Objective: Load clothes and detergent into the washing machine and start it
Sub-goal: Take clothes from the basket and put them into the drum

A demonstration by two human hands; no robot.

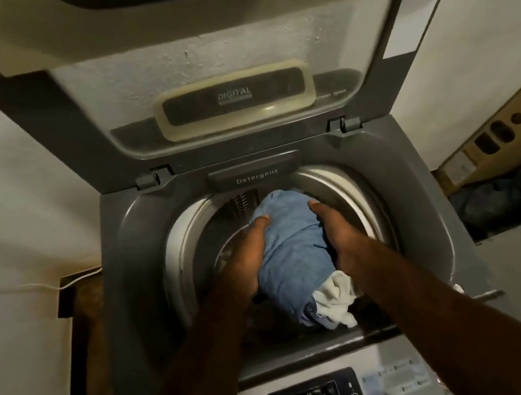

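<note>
As your left hand and right hand gripped a blue clothes bundle between them at the mouth of the drum, loading looked under way; the detergent drawer beyond your hands sat closed, the start seemingly pending.

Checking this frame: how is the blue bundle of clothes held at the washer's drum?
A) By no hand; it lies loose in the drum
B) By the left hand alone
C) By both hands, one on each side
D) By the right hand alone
C: the left hand and the right hand grip the blue bundle from opposite sides at the mouth of the drum.
</note>
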